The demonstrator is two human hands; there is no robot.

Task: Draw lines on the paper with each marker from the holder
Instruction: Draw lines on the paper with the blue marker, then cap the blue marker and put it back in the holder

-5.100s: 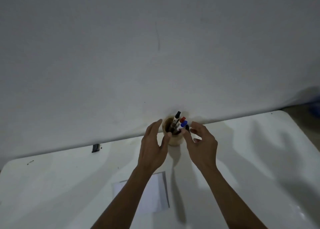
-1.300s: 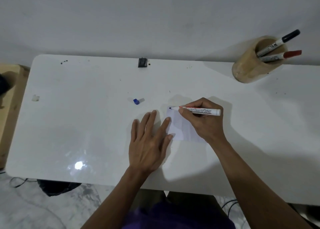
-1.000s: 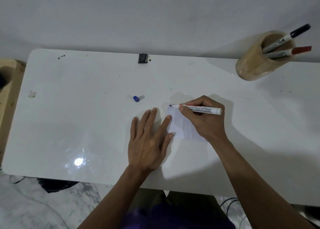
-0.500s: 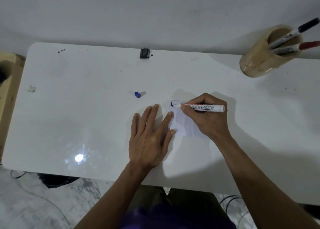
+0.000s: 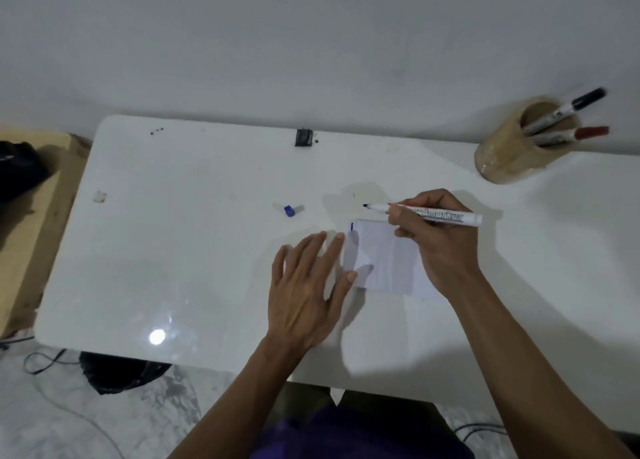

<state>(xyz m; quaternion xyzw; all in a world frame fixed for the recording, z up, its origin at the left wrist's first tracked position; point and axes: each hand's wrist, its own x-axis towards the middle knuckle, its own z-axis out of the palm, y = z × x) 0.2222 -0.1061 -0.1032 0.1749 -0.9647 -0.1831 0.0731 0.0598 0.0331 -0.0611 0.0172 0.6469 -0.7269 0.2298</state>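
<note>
White paper; short blue line at far-left corner

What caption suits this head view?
Right hand lifts uncapped marker above paper; left hand lies flat beside it.

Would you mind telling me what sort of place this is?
Probably a plain home or office desk corner: a white table against a bare wall, a marker holder, and cables on a marbled floor.
</note>
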